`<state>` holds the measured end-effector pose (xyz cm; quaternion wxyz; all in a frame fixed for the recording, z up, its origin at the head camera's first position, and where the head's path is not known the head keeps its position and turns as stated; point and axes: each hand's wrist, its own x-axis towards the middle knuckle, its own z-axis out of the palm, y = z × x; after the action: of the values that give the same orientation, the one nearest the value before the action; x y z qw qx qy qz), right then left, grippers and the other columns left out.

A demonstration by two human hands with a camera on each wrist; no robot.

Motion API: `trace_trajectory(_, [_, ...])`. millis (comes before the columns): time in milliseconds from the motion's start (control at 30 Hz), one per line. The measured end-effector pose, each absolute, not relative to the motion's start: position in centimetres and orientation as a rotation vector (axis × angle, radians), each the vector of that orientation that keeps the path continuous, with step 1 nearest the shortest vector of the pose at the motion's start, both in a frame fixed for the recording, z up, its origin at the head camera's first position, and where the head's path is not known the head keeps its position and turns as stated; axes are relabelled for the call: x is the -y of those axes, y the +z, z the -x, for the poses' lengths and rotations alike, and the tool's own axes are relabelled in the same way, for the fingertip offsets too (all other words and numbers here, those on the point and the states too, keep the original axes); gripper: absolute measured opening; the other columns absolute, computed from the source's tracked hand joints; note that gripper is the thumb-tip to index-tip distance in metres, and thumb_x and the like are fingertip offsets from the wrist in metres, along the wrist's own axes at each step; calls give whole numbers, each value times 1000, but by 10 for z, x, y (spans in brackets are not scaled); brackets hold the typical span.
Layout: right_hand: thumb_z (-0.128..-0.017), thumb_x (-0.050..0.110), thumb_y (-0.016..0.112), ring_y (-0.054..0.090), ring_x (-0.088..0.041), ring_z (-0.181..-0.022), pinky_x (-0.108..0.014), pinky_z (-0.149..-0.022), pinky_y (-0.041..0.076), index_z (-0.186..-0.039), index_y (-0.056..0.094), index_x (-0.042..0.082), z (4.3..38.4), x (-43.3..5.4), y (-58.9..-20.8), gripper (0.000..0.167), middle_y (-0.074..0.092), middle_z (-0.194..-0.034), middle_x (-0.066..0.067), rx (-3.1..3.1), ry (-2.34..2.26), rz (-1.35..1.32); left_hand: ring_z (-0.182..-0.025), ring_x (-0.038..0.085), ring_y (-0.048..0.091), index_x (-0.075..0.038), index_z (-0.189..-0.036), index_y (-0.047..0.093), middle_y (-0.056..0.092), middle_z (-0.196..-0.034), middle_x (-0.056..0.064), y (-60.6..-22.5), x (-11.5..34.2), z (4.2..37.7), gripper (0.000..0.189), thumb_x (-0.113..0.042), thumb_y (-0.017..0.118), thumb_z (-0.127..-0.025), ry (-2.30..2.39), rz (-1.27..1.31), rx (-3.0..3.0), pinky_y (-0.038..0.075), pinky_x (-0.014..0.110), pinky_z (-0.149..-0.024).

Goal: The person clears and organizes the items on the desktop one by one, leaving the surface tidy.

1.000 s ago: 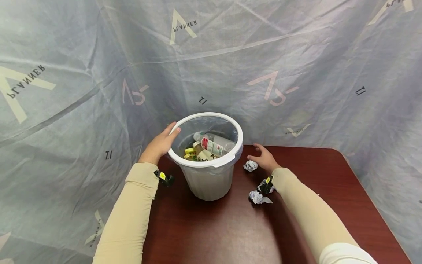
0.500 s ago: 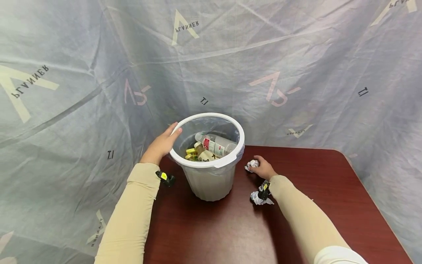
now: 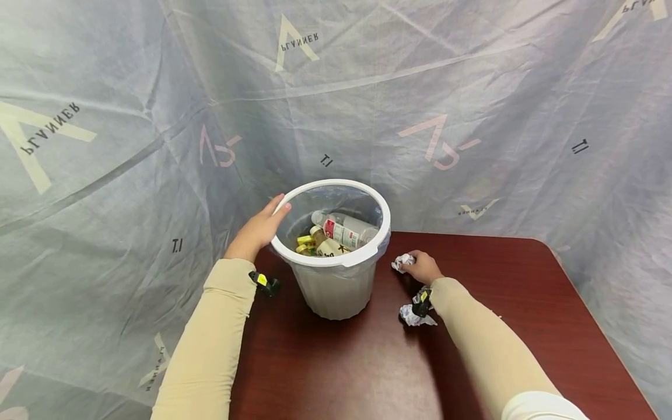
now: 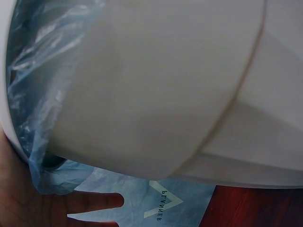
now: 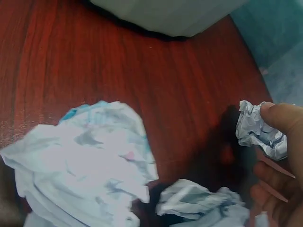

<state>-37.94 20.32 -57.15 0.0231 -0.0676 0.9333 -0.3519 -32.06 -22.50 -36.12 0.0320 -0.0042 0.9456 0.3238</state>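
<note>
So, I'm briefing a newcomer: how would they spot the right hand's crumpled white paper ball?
On the dark red wooden table, find the white-rimmed grey ribbed bin. Right of it, the right hand grips the ball; the other crumpled white papers lie nearer the viewer, unheld.

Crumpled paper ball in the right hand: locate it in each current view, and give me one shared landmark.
Head: the paper ball is right of the bin.
Left wrist: not in it.
Right wrist: the paper ball is at the right side, around mid-height.
Shared landmark: the bin.
</note>
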Motion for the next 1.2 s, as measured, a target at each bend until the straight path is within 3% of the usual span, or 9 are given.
trace_trajectory(167, [-92,28,71,60,-44,-114,-55,-96,48,-132,56,-10,386,-211,-559,58,63,-124,-29,-2902,-1139,227,-146,47,29,-46,-161,9,21,-167,11,-359,224,320,81,-85,19,-91,982,9,-2914,25,64,-115])
trace_trajectory(500, [-91,32,72,63,-39,-104,-52,-92,49,-130,60,-6,397,-226,-520,56,67,-115,-25,-2985,-1196,282,-147,47,27,-43,-162,9,20,-167,11,-358,223,318,82,-84,19,-92,978,5,-2907,24,66,-115])
trace_trajectory(633, [-93,32,71,62,-41,-109,-54,-95,47,-132,60,-4,397,-227,-492,54,66,-118,-26,-3040,-1193,307,-147,48,27,-42,-163,9,20,-167,12,-358,223,318,82,-83,18,-93,967,3,-2916,24,66,-115])
trace_trajectory(933, [-95,30,72,64,-35,-102,-47,-86,50,-130,62,-1,392,-220,-424,48,68,-114,-22,-3068,-1275,325,-147,49,26,-42,-163,8,19,-167,13,-356,222,317,82,-84,17,-92,945,1,-2924,23,67,-115])
trace_trajectory(1200, [-95,39,71,65,-30,-105,-44,-83,51,-134,61,6,386,-202,-380,52,68,-116,-16,-3072,-1347,381,-147,49,26,-43,-162,7,19,-167,12,-355,222,315,80,-82,17,-94,946,-9,-2928,22,66,-115])
